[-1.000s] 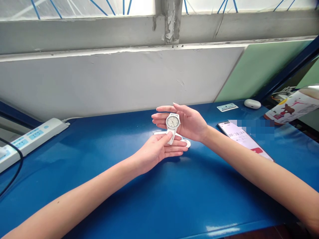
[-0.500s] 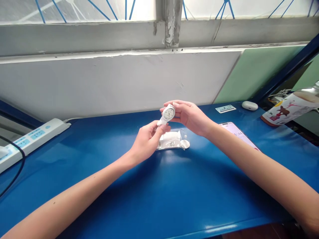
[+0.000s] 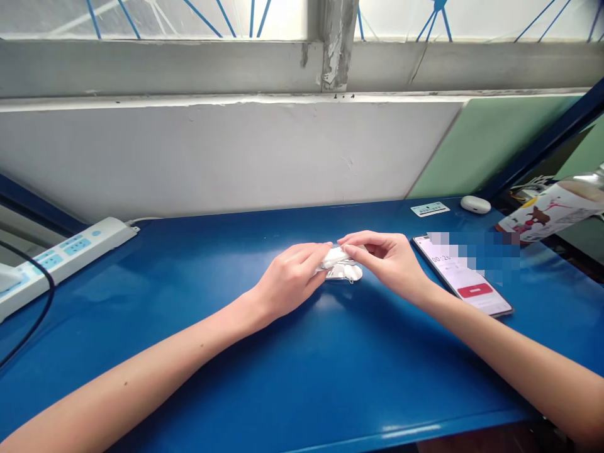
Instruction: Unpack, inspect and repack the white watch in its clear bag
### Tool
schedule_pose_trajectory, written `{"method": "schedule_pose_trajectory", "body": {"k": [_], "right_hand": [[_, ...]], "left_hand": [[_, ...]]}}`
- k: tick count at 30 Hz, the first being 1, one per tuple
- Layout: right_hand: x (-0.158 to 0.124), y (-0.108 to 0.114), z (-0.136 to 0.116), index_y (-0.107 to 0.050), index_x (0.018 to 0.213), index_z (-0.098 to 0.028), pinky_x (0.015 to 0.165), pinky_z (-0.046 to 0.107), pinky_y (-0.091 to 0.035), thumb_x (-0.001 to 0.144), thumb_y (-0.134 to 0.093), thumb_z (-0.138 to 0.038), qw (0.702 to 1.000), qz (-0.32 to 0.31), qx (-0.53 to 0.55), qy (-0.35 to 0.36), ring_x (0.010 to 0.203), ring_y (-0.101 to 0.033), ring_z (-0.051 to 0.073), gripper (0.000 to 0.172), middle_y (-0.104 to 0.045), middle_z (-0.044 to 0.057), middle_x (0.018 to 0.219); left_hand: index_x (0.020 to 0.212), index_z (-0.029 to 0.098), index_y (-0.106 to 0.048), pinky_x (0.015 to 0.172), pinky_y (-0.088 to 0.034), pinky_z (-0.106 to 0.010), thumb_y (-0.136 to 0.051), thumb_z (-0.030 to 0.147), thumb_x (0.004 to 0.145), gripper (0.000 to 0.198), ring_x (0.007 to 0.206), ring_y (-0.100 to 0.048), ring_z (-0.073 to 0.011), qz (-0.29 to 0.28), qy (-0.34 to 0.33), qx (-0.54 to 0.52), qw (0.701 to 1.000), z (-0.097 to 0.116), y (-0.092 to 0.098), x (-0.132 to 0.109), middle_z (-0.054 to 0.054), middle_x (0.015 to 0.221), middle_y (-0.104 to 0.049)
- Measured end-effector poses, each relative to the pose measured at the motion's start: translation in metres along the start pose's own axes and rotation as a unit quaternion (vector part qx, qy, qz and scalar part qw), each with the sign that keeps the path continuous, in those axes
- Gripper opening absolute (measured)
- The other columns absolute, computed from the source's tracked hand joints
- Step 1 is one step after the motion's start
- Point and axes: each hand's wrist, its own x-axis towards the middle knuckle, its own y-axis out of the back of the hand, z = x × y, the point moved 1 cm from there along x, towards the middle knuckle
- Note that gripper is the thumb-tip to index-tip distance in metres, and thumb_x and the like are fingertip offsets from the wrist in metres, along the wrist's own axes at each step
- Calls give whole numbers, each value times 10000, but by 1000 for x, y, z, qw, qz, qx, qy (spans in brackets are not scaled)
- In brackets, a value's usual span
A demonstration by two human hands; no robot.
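Clamping one end of the white watch (image 3: pixel 336 256) with the left hand (image 3: pixel 292 278), pinching the other with the right hand (image 3: pixel 389 260), just by a clear packet (image 3: pixel 336 274) on the blue counter (image 3: pixel 306 371), near a lit-up phone (image 3: pixel 474 290).

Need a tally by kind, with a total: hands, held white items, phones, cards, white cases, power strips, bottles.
Hands: 2, left hand and right hand
Held white item: 1 visible
Phone: 1
Card: 1
White case: 1
Power strip: 1
Bottle: 1
Total: 8
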Motion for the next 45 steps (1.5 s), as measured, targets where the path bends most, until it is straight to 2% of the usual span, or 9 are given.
{"method": "schedule_pose_trajectory", "body": {"k": [5, 9, 14, 18, 26, 31, 36, 41, 45], "right_hand": [[0, 19, 6, -750, 891, -222, 816, 375, -560, 823, -736, -317, 995, 25, -83, 55, 965, -693, 236, 118, -754, 72, 1026], [7, 36, 15, -739, 911, -215, 766, 367, -541, 835, -671, -239, 978, 48, -187, 82, 912, -693, 233, 105, -752, 66, 980], [10, 40, 25, -722, 821, -222, 646, 327, -510, 776, -571, -116, 948, 70, -299, 87, 778, -683, 213, 189, -752, 32, 862], [9, 39, 27, -706, 803, -225, 594, 311, -491, 772, -555, -109, 927, 71, -351, 113, 754, -679, 209, 193, -741, 27, 833], [5, 29, 32, -722, 939, -220, 678, 338, -546, 868, -588, -205, 964, 3, -258, 59, 825, -682, 213, 153, -747, 58, 981], [-1, 21, 31, -696, 1056, -208, 634, 345, -555, 878, -623, -262, 951, 0, -300, 75, 797, -661, 196, 200, -646, 111, 1238], [-1, 24, 36, -687, 1031, -224, 644, 369, -547, 883, -622, -287, 926, 7, -364, 100, 833, -669, 231, 173, -685, 96, 1110], [-1, 20, 39, -702, 961, -229, 650, 364, -546, 899, -625, -332, 925, 3, -365, 100, 742, -661, 211, 142, -712, 77, 969], [0, 22, 36, -722, 958, -227, 746, 394, -555, 926, -588, -319, 903, 3, -405, 139, 879, -686, 254, 166, -730, 92, 988]], "left_hand": [[1435, 145, -468, 1164, -302, -541, -619, 385, 919, 589, 1399, -427, -346, -49, 15, 21, 998, -8, -3, 2, -183, 1465, -512], [1447, 164, -448, 1196, -166, -599, -624, 447, 909, 633, 1461, -313, -363, -106, 34, 25, 993, -18, -7, 1, -181, 1506, -463], [1444, 156, -441, 1204, -183, -566, -562, 474, 948, 602, 1447, -341, -341, -123, 43, 37, 991, -22, -10, -1, -177, 1485, -483], [1405, 174, -476, 1216, -103, -585, -544, 437, 965, 517, 1371, -451, -322, -94, 27, 62, 993, -21, -10, -2, -159, 1405, -556], [1420, 142, -445, 1203, -234, -547, -464, 424, 1007, 501, 1322, -483, -297, -81, 7, 53, 995, -23, -12, -4, -177, 1386, -539], [1407, 166, -458, 1189, -248, -569, -497, 421, 993, 488, 1305, -494, -305, -84, 9, 46, 995, -23, -12, -4, -170, 1379, -543], [1405, 171, -461, 1191, -244, -568, -497, 443, 990, 497, 1325, -478, -304, -87, 7, 52, 995, -24, -12, -4, -166, 1385, -540], [1409, 159, -464, 1195, -239, -563, -502, 448, 987, 513, 1344, -465, -309, -89, 5, 54, 995, -25, -14, -5, -178, 1396, -535], [1420, 162, -453, 1193, -237, -568, -496, 449, 992, 517, 1351, -457, -309, -90, 3, 58, 994, -25, -14, -5, -178, 1403, -534]]}}
